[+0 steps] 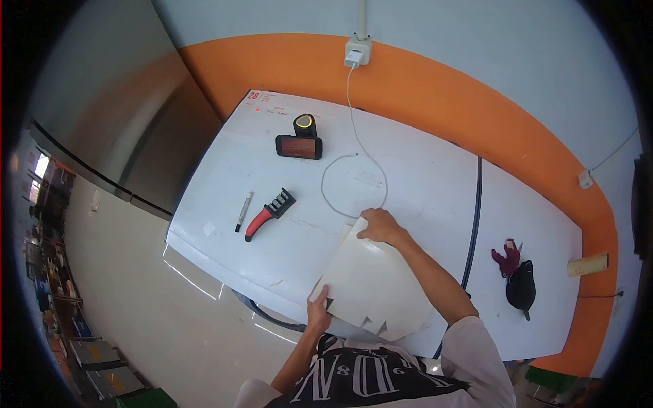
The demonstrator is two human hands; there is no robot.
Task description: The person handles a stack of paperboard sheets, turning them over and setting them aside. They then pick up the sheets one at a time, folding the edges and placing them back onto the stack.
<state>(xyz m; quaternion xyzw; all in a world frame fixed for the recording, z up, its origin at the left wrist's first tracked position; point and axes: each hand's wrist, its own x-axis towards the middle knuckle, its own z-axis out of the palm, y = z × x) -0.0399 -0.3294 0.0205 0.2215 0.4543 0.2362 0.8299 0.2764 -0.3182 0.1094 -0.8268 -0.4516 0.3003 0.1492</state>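
Observation:
A pale, glossy sheet or board (pixel 374 279) with dark notch-like marks along its lower edge lies at the table's front edge, close to my body. My left hand (pixel 317 308) holds its lower left edge, the thumb on top. At its upper corner, my right hand (pixel 379 226) grips the edge with fingers closed. A white cable (pixel 387 183) curves just beyond my right hand. Left of the sheet lie a red and black tool (pixel 270 213) with slots and a marker pen (pixel 243 212).
On the white table (pixel 224 163), a phone (pixel 299 147) stands by a black device (pixel 305 124) with a yellow ring. A maroon item (pixel 507 258) and a black pouch (pixel 521 290) lie right. A charger (pixel 354 58) is plugged into the wall. A metal cabinet (pixel 122 88) stands left.

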